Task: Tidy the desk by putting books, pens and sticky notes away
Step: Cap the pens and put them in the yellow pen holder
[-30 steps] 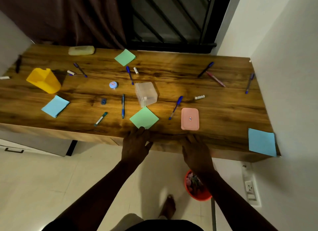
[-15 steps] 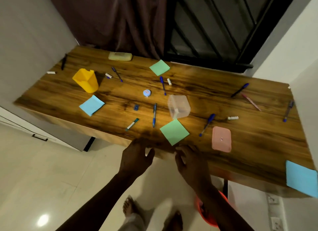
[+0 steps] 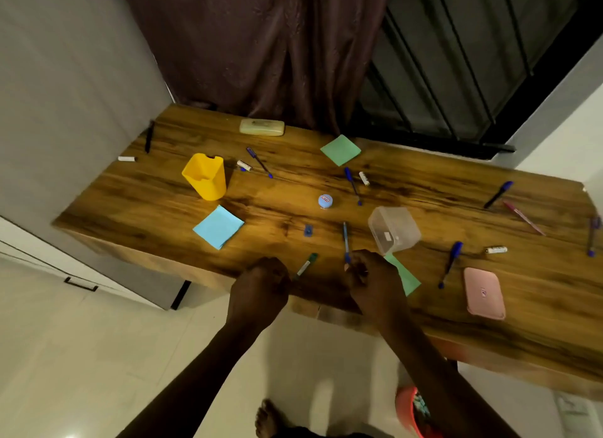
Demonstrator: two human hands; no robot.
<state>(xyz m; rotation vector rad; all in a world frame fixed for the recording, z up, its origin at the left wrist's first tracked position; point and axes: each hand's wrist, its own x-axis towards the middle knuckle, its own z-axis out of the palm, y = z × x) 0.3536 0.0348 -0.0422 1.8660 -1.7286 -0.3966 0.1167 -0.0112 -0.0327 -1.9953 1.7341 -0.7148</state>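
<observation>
Reference dial: centre of the desk (image 3: 284,189), with 12 o'clock toward the curtain (image 3: 277,45). Both hands are at 6 o'clock, over the near edge. The left hand (image 3: 259,284) is knuckles up with its fingers curled under. The near end of the green-capped pen (image 3: 306,266) lies just beside it at its 2 o'clock, and it cannot be told whether the two touch. The right hand (image 3: 373,282) has curled fingers whose tips meet the near end of the blue pen (image 3: 346,238), which runs toward 12 o'clock. It cannot be told whether the fingers actually pinch it. A green sticky pad (image 3: 406,279) lies partly under the right hand at its 3 o'clock. A clear plastic box (image 3: 394,230) sits tilted at the hand's 1 o'clock, near the pad. The yellow cup (image 3: 205,176) stands upright at 10 o'clock, with a blue sticky pad (image 3: 218,227) near it at its 6 o'clock. A second green pad (image 3: 340,150) lies at 12 o'clock. A pink case (image 3: 484,294) lies flat at 4 o'clock, and a second blue pen (image 3: 450,263) lies between it and the box. More pens are scattered toward 2 and 3 o'clock.
</observation>
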